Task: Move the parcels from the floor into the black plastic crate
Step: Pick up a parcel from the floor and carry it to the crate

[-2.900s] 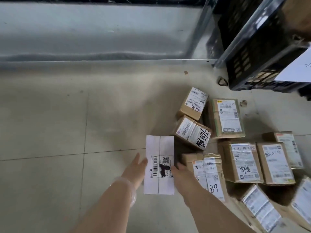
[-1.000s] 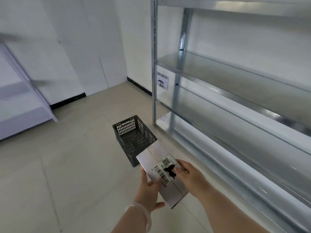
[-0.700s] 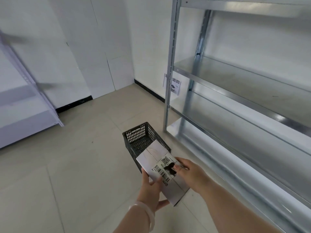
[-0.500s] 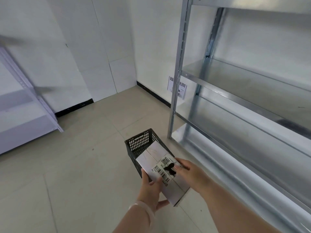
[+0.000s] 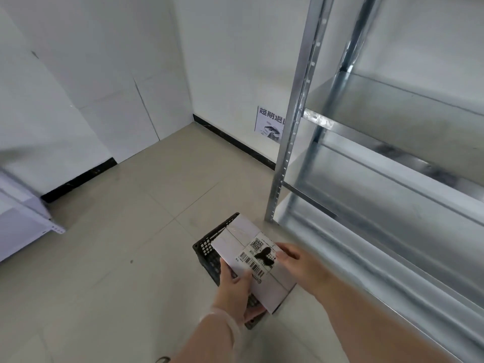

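Flat white cardboard parcel point(image 5: 237, 241) with barcode label was held tilted just above the black plastic lattice crate point(image 5: 207, 248), left hand point(image 5: 234, 286) gripping its near edge, right hand point(image 5: 298, 263) gripping its side: carry step, next probably lower and release inside.

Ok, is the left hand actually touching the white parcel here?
Touching. Head view: the left hand grips the white parcel at its near edge, thumb on the top face, fingers curled underneath.

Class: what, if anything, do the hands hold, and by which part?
A white parcel: left hand grips its near-left edge, right hand its right edge.
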Tool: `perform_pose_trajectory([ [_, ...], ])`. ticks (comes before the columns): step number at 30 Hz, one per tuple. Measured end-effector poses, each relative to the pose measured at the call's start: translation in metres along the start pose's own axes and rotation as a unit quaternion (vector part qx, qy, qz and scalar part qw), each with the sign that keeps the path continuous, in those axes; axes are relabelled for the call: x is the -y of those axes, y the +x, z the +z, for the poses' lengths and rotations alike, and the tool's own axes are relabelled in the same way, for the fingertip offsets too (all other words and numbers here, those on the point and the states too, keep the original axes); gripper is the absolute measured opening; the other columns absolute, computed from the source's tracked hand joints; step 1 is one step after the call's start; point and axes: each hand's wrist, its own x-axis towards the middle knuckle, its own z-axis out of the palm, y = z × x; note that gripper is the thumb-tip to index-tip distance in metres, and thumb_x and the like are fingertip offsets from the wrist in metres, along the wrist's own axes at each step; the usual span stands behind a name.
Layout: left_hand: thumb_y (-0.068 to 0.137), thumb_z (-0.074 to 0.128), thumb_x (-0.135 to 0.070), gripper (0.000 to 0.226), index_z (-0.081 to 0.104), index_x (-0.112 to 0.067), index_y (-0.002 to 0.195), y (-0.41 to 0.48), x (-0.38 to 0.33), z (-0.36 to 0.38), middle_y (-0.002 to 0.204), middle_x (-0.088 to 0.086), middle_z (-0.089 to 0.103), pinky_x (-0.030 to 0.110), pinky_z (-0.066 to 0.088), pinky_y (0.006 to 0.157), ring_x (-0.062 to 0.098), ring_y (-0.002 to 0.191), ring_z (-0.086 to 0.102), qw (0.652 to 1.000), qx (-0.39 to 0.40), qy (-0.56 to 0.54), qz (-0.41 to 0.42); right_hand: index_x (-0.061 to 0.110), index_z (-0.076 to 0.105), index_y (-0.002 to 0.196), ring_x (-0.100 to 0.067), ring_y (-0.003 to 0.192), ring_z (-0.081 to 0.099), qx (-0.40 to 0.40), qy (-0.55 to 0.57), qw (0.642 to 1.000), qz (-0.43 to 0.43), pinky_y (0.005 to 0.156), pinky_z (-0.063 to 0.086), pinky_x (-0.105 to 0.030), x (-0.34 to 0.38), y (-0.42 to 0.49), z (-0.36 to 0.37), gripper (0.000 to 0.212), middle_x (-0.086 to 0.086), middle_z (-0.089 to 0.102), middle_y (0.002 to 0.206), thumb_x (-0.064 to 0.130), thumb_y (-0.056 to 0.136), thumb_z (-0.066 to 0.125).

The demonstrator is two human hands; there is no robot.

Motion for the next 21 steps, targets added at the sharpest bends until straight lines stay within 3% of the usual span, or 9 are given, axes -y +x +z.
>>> perform_pose_trajectory([
  [3,0.097,0.050,-0.015,0.059,0.028,-0.046,0.142,0.046,-0.031,-0.026,0.116,0.004,0.063,0.048,0.058,0.062,0.021,0.097,0.062,0.999,0.032,0.032,-0.027,0.028,0.060,0.126,-0.016,0.111,0.060,-0.032,0.020,0.999,0.025,0.101,0.045,-0.036,0.016,0.034,0.023,0.033,0.005,0.066,0.117,0.037,0.095,0.055],
  [6,0.098,0.045,-0.011,0.055,0.033,-0.047,0.138,0.096,-0.062,-0.054,0.117,0.005,0.063,0.053,0.058,0.067,0.022,0.101,0.062,0.994,0.070,0.062,-0.052,0.031,0.060,0.121,-0.011,0.097,0.063,-0.062,0.074,0.993,0.069,0.081,0.048,-0.024,0.026,0.071,0.054,0.024,0.006,0.068,0.106,0.029,0.099,0.051],
  [11,0.094,0.046,-0.006,0.060,0.036,-0.050,0.133,0.167,-0.081,-0.078,0.118,-0.002,0.063,0.059,0.056,0.073,0.021,0.109,0.058,0.980,0.101,0.143,-0.092,0.038,0.060,0.109,-0.009,0.094,0.065,-0.113,0.175,0.971,0.122,0.078,0.048,-0.023,0.022,0.114,0.092,0.018,0.010,0.070,0.100,0.024,0.099,0.053],
  [15,0.089,0.051,-0.003,0.063,0.030,-0.040,0.135,0.217,-0.081,-0.082,0.115,0.001,0.060,0.055,0.057,0.077,0.022,0.104,0.058,0.958,0.110,0.232,-0.129,0.032,0.063,0.117,-0.013,0.098,0.066,-0.137,0.212,0.952,0.171,0.088,0.053,-0.033,-0.002,0.147,0.113,0.022,0.008,0.071,0.104,0.027,0.096,0.057],
  [18,0.092,0.051,-0.005,0.055,0.029,-0.034,0.133,0.261,-0.077,-0.077,0.111,0.000,0.060,0.046,0.057,0.074,0.020,0.097,0.058,0.947,0.101,0.270,-0.146,0.038,0.057,0.110,-0.011,0.098,0.064,-0.142,0.244,0.940,0.192,0.078,0.051,-0.024,-0.026,0.176,0.126,0.020,0.009,0.068,0.107,0.022,0.097,0.056],
  [21,0.094,0.049,-0.003,0.048,0.032,-0.033,0.127,0.312,-0.064,-0.078,0.110,-0.005,0.060,0.041,0.052,0.072,0.016,0.095,0.057,0.934,0.115,0.307,-0.141,0.032,0.052,0.122,-0.011,0.100,0.063,-0.149,0.268,0.926,0.219,0.065,0.051,-0.016,-0.054,0.206,0.145,0.027,0.006,0.064,0.115,0.019,0.098,0.054],
])
